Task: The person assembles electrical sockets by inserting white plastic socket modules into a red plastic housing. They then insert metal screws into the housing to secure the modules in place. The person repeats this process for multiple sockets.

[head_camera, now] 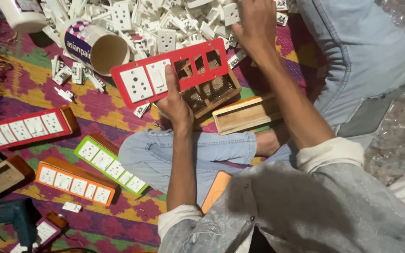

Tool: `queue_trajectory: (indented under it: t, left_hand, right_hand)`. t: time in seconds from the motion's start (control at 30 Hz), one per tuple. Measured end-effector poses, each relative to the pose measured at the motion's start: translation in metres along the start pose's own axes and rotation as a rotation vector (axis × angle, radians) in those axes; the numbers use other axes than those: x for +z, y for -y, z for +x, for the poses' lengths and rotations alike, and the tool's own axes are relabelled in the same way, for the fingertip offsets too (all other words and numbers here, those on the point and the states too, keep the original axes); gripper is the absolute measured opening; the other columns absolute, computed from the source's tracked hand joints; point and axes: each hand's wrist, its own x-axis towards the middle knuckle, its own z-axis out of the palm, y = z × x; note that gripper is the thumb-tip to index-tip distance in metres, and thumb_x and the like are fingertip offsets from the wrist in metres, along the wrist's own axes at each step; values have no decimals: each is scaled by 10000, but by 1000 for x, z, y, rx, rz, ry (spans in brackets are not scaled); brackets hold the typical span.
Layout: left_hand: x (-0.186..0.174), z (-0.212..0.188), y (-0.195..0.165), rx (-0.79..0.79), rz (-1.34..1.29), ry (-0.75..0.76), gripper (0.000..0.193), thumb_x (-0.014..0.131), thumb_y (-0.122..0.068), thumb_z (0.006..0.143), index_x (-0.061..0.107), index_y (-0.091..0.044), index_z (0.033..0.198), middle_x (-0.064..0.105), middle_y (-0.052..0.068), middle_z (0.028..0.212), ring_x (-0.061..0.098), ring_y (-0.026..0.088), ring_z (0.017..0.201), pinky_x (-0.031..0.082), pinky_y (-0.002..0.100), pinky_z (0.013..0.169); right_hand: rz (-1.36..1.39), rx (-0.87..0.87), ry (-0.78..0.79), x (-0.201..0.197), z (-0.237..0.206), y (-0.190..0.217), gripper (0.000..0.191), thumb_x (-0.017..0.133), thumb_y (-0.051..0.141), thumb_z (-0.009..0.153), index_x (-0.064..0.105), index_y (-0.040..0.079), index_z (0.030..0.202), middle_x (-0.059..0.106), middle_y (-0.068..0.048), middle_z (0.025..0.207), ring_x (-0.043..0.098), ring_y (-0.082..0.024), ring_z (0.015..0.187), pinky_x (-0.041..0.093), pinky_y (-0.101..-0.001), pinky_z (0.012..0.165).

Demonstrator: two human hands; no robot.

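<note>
Rug (19, 79), patterned in purple, yellow and green, spread under everything; jeans-clad legs crossed over it, grey sleeves rolled at the wrists. Heap of white switches and sockets (165, 23) piled along the top edge, some spilled down beside an open cardboard tube (97, 47) lying on its side. Red switch board (174, 70) on its wooden box, tilted over the knee near the centre; white socket and switch fitted at its left end, three cut-outs at the right end bare, showing the box inside. Left hand (174, 100) gripping the board's lower edge, thumb pressed up onto the white switch. Right hand (254, 23) reaching into the heap, fingers curled down among the parts; cannot tell whether anything held. Bare wooden box (244, 115) just beside the board, against the knee. Finished boards lying to the left: red one (24, 127), green one (111, 164), orange one (76, 182). Blue drill (10, 216) at the lower left corner. Single white piece (72, 207) loose below the orange board.
</note>
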Motion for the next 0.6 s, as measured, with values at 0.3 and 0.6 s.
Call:
queue_trajectory:
  t: [0.3,0.6]
  left_hand:
    - [-4,2,14,-43,-73,80,448,724,-279,983,618,25,1294,689,92,1237,659,152,1113,531,305,996]
    - [-18,-15,18,21,293,227,572,683,-460,1024,668,80,1213,702,144,1123,670,231,1024,572,375,940]
  right_hand:
    - [846,429,-231,-51,-31,83,532,971,321,870,602,44,1136,631,-30,1047,604,-122,922,507,-307,800]
    - [1234,671,-48,-49,-61,154,402,924,242,870,636,26,1049,648,14,913,584,-23,766,488,-176,659]
